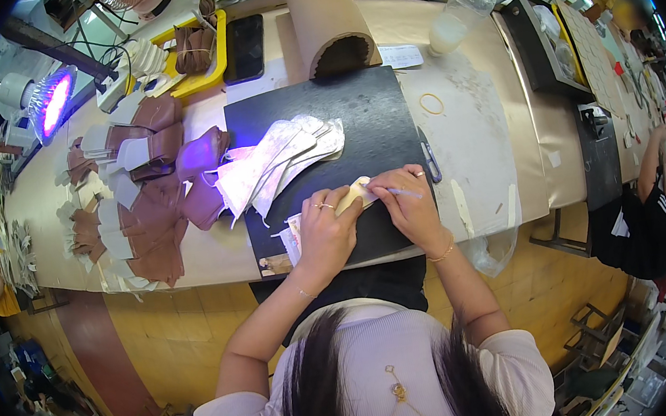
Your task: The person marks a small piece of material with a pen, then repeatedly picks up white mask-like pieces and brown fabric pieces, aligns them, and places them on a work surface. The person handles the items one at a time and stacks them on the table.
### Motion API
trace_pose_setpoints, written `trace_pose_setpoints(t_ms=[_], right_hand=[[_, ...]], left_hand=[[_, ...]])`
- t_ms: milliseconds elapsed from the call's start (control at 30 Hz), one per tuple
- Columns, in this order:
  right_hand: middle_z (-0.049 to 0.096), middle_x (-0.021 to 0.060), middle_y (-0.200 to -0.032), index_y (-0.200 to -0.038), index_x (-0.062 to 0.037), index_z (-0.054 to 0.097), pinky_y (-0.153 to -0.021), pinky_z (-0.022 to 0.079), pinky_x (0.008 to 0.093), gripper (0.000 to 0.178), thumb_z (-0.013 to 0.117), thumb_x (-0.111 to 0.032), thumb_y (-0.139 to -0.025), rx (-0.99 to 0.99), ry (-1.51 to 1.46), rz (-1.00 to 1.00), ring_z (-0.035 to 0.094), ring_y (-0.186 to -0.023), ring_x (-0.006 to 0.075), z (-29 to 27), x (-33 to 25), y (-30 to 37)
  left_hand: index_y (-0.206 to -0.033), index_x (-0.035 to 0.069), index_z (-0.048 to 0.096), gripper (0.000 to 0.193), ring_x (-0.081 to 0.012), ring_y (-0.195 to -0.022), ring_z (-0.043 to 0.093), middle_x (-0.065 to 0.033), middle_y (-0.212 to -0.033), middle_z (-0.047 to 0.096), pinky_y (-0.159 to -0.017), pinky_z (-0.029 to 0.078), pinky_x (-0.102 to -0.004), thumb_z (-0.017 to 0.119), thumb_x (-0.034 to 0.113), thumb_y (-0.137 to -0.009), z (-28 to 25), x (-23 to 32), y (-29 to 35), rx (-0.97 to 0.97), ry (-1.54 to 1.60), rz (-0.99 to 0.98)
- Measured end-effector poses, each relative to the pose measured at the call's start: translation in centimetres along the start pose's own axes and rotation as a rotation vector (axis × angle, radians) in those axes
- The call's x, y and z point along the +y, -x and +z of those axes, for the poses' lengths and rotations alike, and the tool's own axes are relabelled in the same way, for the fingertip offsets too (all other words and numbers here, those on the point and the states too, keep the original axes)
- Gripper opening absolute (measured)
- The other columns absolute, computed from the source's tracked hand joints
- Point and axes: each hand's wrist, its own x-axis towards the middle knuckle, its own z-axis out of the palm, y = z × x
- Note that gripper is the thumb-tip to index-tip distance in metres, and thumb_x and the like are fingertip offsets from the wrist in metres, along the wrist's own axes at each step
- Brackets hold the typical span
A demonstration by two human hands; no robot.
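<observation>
Over the near part of a black mat (372, 114), my left hand (325, 237) presses down a small cream-coloured piece (357, 192), its fingers closed on it. A pale, slim pen-like tool (404, 193) is pinched in my right hand (414, 211), its tip at the cream piece. Under my left hand, pale strips (290, 243) stick out on the left. Farther up the mat lies a fanned stack of white shaped pieces (295, 151), brightly lit on its left side. Brown leather-like pieces (148, 227) lie in overlapping bunches to the left.
A lit lamp (54, 103) hangs at the left. Behind the mat are a yellow tray (222, 37), a phone (244, 48), a cardboard tube (325, 14) and a bottle (459, 20). Thread snips (431, 157) lie right of the mat. Another person (644, 228) works at the far right.
</observation>
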Motion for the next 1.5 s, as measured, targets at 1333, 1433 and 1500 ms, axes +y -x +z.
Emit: trace_pose_setpoints(t_ms=[1333,1433,1500], right_hand=[[0.057,0.0101,-0.106,-0.114,0.0019,0.057,-0.083,0.053,0.0299,0.028,0.044,-0.022,-0.106,0.167,-0.375,0.35,0.069,-0.094,0.0224,0.6,-0.4,1.7],[0.057,0.0097,-0.106,-0.113,0.0019,0.058,-0.082,0.052,0.0293,0.029,0.043,-0.023,-0.107,0.192,-0.464,0.411,0.069,-0.093,0.021,0.5,-0.6,1.4],[0.057,0.0099,-0.106,-0.111,0.0013,0.059,-0.081,0.052,0.0289,0.029,0.043,-0.023,-0.107,0.193,-0.28,0.317,0.069,-0.092,0.0201,0.4,-0.5,0.9]], left_hand=[[-0.113,0.004,0.053,0.047,-0.0329,-0.099,0.062,-0.016,-0.109,0.061,-0.085,0.051,-0.0391,0.081,0.004,-0.075,0.0,-1.8,0.1,0.122,0.396,-0.214],[-0.113,0.004,0.052,0.047,-0.032,-0.099,0.062,-0.0158,-0.11,0.061,-0.085,0.051,-0.039,0.081,0.004,-0.075,0.2,-1.9,0.2,0.122,0.407,-0.218],[-0.113,0.004,0.053,0.047,-0.0318,-0.099,0.062,-0.0156,-0.109,0.061,-0.085,0.051,-0.039,0.081,0.004,-0.075,0.3,-1.9,0.3,0.125,0.407,-0.227]])
